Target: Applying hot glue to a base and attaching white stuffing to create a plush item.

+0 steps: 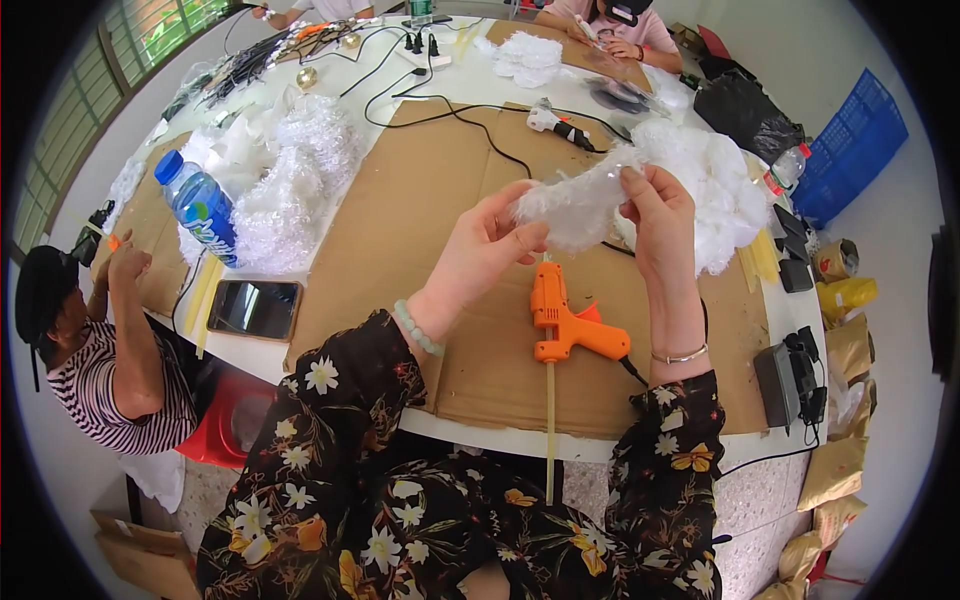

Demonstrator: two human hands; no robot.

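Both my hands hold a piece of white fluffy trim [575, 210] stretched between them above the cardboard. The fingers and thumb of my left hand [480, 245] close on its left end. At its upper right end, my right hand [662, 222] pinches it between thumb and fingers. Just below the trim lies an orange hot glue gun [562, 318] on the brown cardboard sheet [465, 350]. A long yellowish glue stick [550, 430] sticks out of its back toward me. Beyond my hands rests a white and black glue gun [556, 124].
White fluffy heaps lie left [300, 190] and right [715, 190]. A blue-capped bottle [200, 210] and a phone [254, 309] are at left. Black cables [450, 98] cross the table. Co-workers sit at left [120, 370] and the far side [625, 30]. A blue crate [850, 145] stands right.
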